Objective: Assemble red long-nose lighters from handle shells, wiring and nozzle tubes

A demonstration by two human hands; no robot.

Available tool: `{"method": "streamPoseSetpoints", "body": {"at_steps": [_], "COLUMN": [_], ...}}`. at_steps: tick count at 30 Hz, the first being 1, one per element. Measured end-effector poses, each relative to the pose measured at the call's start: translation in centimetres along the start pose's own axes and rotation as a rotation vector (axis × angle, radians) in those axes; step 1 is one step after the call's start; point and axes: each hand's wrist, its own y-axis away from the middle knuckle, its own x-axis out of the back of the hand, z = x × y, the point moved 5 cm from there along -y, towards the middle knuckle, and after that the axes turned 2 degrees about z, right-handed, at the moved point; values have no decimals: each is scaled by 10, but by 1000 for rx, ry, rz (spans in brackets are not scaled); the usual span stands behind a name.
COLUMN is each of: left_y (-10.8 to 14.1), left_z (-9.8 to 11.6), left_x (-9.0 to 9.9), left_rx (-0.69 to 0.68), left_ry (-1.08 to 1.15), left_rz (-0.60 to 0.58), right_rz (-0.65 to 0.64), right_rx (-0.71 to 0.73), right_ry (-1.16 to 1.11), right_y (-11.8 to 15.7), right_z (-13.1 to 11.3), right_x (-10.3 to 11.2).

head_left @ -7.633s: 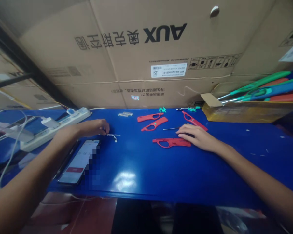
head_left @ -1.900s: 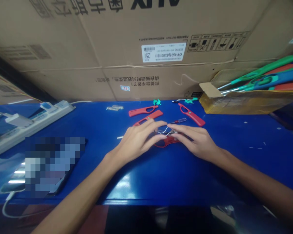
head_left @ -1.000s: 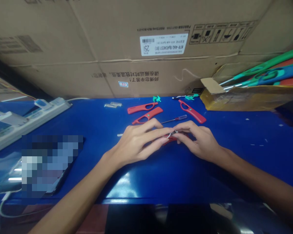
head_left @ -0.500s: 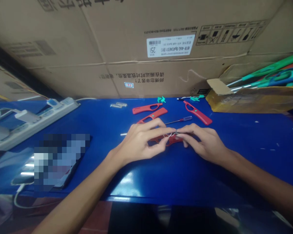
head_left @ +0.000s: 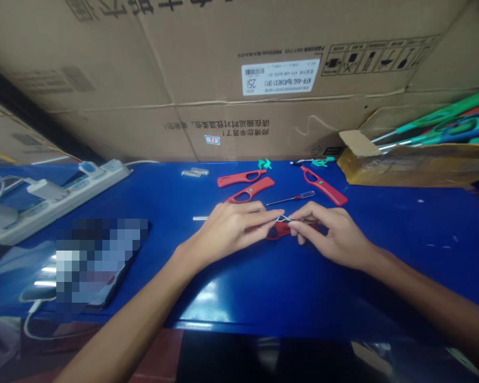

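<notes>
My left hand (head_left: 233, 226) and my right hand (head_left: 331, 231) meet over a red plastic casing (head_left: 279, 230) on the blue table. Thin white and dark wires (head_left: 282, 218) run between my fingertips. The left thumb and fingers pinch at the left end of the wires and the casing; the right thumb and index finger pinch the wires' right end. A metal rod (head_left: 200, 218) sticks out to the left behind my left hand. Beyond my hands lie a screwdriver (head_left: 301, 196) and red casing pieces (head_left: 247, 190), with another red casing (head_left: 325, 187) to the right.
Large cardboard boxes (head_left: 207, 64) stand behind the blue table (head_left: 363, 298). An open carton (head_left: 407, 167) with green and blue lighters is back right. Green parts (head_left: 264, 164) and clear pieces (head_left: 195, 172) lie behind. Left are a power strip (head_left: 64, 197) and a phone (head_left: 122, 266).
My left thumb has moved up towards the index finger. The wires now show more between my fingertips, and the screwdriver's shaft is more visible.
</notes>
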Motion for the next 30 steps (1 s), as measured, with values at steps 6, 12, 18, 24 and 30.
{"method": "streamPoseSetpoints", "body": {"at_steps": [6,12,18,24,30], "left_y": [-1,-4,-3,-3,-3], "left_z": [-3,-7,-5,-8,-14], "left_x": [-2,-4,-12,-19,-18], "left_rx": [24,153,343,311,195], "left_ry": [-15,-4,-66,-127,-30], "left_rz": [-59,-35,7,-65,-95], "right_rz": [-40,-52,-109,-154,-124], "right_rx": [11,9,-13,-23,-40], "right_ry": [39,81,68,71,124], "right_y": [-1,0,3,4,0], "right_z": [-2,-4,2,7,14], "right_x": [1,1,-6,-10,-4]}}
